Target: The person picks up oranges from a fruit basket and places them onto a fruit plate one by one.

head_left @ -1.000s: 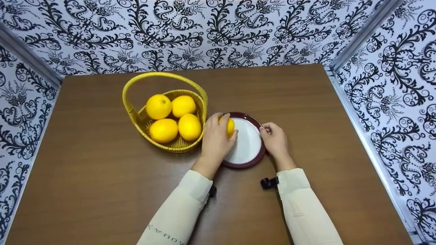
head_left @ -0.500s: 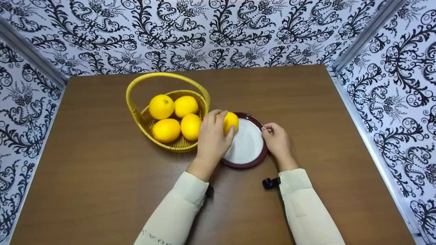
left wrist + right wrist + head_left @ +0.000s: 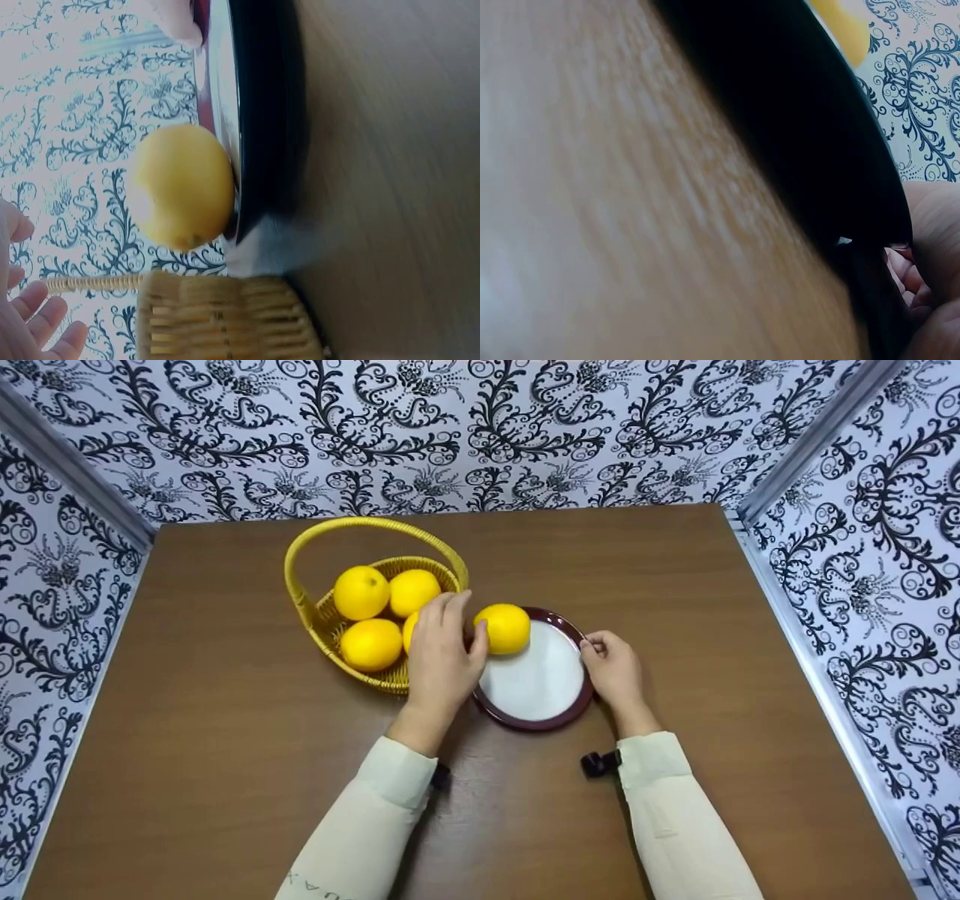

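A yellow, lemon-like fruit (image 3: 507, 628) rests on the far left part of a white plate (image 3: 551, 690) with a dark red rim. My left hand (image 3: 441, 656) is over the right side of the yellow wicker basket (image 3: 390, 687), partly hiding one fruit inside. Its fingers are loosely spread; in the left wrist view the fingers (image 3: 46, 322) stand apart from the fruit (image 3: 184, 187) and hold nothing. My right hand (image 3: 615, 667) pinches the plate's right rim between thumb and curled fingers; the right wrist view shows the plate's dark underside (image 3: 802, 112) beside it.
Several more yellow fruits (image 3: 371, 645) lie in the basket, whose tall arched handle (image 3: 375, 521) rises above them. The brown wooden table (image 3: 225, 780) is bordered by patterned panels (image 3: 480, 435) at the back and sides.
My left hand has let go of the fruit, leaving it on the plate, and has moved left towards the basket. The right hand keeps its hold on the plate rim.
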`<control>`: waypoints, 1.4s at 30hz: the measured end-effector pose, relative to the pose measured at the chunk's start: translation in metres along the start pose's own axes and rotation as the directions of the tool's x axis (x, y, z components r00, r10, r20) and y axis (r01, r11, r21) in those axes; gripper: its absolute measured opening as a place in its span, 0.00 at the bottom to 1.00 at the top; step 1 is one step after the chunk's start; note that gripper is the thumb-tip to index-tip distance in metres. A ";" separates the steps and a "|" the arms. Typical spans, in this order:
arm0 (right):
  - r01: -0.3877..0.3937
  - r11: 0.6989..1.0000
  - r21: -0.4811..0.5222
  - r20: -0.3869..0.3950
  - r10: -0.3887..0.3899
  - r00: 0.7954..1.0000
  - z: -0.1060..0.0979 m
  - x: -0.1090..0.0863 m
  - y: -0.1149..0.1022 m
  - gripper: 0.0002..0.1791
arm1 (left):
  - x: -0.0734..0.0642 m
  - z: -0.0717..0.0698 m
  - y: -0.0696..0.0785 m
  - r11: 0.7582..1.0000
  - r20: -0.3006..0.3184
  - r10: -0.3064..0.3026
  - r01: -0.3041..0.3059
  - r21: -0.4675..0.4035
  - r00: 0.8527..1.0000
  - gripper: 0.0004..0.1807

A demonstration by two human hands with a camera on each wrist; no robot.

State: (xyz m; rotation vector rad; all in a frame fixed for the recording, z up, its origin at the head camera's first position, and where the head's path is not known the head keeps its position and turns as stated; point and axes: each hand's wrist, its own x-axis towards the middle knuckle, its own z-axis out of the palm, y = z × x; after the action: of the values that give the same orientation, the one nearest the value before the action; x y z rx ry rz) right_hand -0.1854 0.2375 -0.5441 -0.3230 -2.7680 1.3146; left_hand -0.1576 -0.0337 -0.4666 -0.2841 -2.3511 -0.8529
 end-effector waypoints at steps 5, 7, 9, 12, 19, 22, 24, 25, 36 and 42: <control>-0.002 1.000 0.010 0.002 0.002 1.000 0.000 0.000 0.001 0.12 | 0.004 -0.009 -0.011 1.000 -0.028 -0.014 0.014 0.021 1.000 0.24; 0.000 1.000 0.011 -0.002 0.000 1.000 0.000 0.000 0.001 0.12 | 0.006 -0.012 -0.016 0.999 -0.022 -0.034 0.035 0.038 0.999 0.25; 0.004 1.000 0.016 -0.006 -0.004 1.000 0.000 0.000 0.001 0.12 | 0.008 -0.015 -0.022 0.997 -0.022 -0.056 0.057 0.052 0.998 0.26; 0.016 0.999 0.037 -0.014 -0.016 1.000 0.000 0.000 0.001 0.12 | 0.011 -0.018 -0.031 0.994 -0.045 -0.089 0.091 0.061 0.995 0.26; 0.015 0.998 0.060 -0.011 -0.014 1.000 0.000 0.000 -0.001 0.11 | 0.018 -0.027 -0.049 0.979 -0.084 -0.181 0.188 0.084 0.980 0.28; 0.012 0.998 0.065 -0.012 -0.011 1.000 0.000 0.000 -0.001 0.12 | 0.018 -0.031 -0.058 0.968 -0.081 -0.220 0.228 0.102 0.972 0.29; 0.008 0.998 0.070 -0.012 -0.007 1.000 0.000 0.000 -0.001 0.12 | 0.019 -0.032 -0.063 0.962 -0.084 -0.244 0.252 0.106 0.966 0.29; 0.006 0.997 0.071 -0.012 -0.005 1.000 0.000 -0.001 -0.001 0.11 | 0.019 -0.033 -0.065 0.958 -0.082 -0.257 0.265 0.110 0.963 0.30; 0.004 0.997 0.072 -0.009 -0.003 1.000 0.002 0.001 0.002 0.11 | 0.016 -0.038 -0.092 0.910 -0.032 -0.394 0.394 0.128 0.919 0.39; 0.008 0.999 0.050 -0.013 -0.007 1.000 0.001 0.000 0.001 0.11 | 0.015 -0.036 -0.100 0.901 -0.024 -0.418 0.418 0.115 0.908 0.40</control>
State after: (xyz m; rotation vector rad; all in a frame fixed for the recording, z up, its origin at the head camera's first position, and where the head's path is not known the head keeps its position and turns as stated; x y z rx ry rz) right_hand -0.1852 0.2377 -0.5458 -0.3170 -2.7176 1.3729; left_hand -0.1912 -0.1339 -0.4865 0.2839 -2.4926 -0.8993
